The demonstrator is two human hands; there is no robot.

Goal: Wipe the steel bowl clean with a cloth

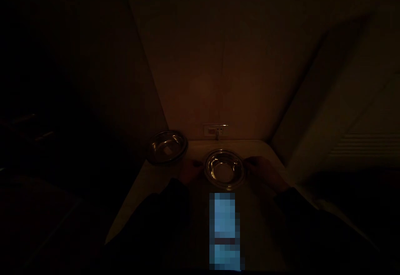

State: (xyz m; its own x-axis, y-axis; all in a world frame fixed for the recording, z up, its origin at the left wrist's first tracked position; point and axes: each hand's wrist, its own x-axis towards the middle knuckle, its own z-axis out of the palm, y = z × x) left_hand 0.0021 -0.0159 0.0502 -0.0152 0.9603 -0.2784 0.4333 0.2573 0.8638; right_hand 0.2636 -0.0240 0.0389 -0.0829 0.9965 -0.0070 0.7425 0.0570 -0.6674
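A shiny round metal bowl (224,172) with a wide rim sits on the light table (137,196), between my two hands. My left hand (190,171) is at its left edge, the fingers closed at the rim. On the other side my right hand (265,171) has thumb and fingers pinched at the right rim. The scene is very dark, so finer finger detail is lost. A second, larger metal bowl (167,146) stands at the table's far left corner, apart from my left hand.
A blurred-out bright screen (225,221) lies in front of the bowl, near me. On the wall behind the table is an outlet plate (215,130) with a plug in it. A slanted pale panel (331,91) rises at the right. The left side is nearly black.
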